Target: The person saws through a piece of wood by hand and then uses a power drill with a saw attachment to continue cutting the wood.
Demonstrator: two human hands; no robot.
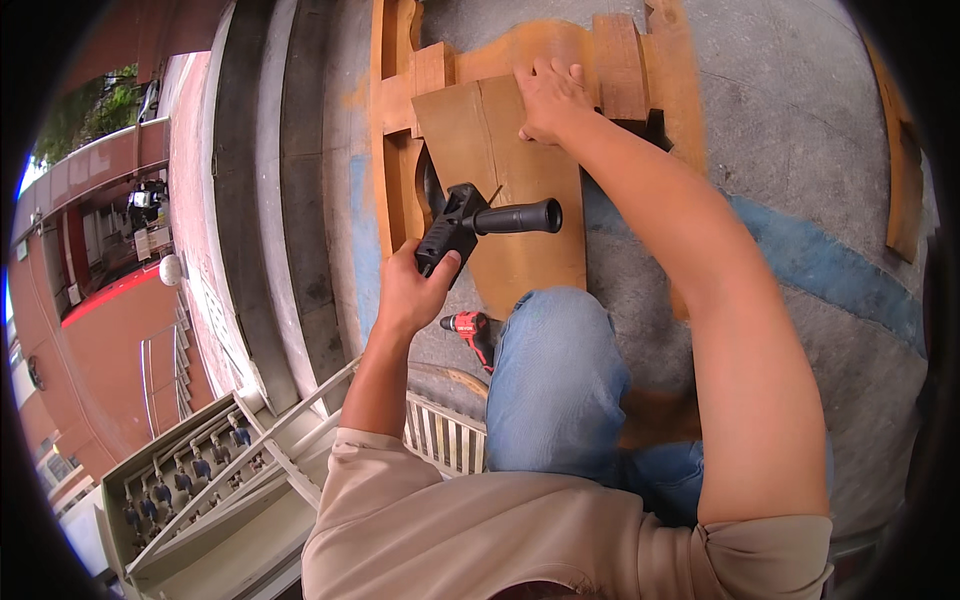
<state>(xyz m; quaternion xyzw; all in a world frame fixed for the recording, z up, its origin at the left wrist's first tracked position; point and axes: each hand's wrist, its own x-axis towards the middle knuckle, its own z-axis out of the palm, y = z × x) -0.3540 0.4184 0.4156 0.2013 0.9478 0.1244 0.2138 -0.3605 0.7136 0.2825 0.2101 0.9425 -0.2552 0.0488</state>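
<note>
My left hand (425,280) is wrapped round a black tool (455,235) with a ribbed body. A black tube with an open, round end sticks out of it to the right; I cannot make out its exact kind. It hangs over a tan wooden board (535,230) that has a crack running down from its far edge. My right hand (555,100) lies with spread fingers on the far right part of that board. Under the board is an orange-brown wooden frame (545,45) with curved rails and blocks. A red and black cordless drill (472,335) rests on the ground beside my knee.
Another curved wooden piece (900,160) lies at the far right on grey pavement (790,110) with a blue painted band (830,265). Stone steps (285,180) run along the left. Near left stands an open cream cabinet (215,500) with several valve-like fittings, beside a slatted grate (445,435).
</note>
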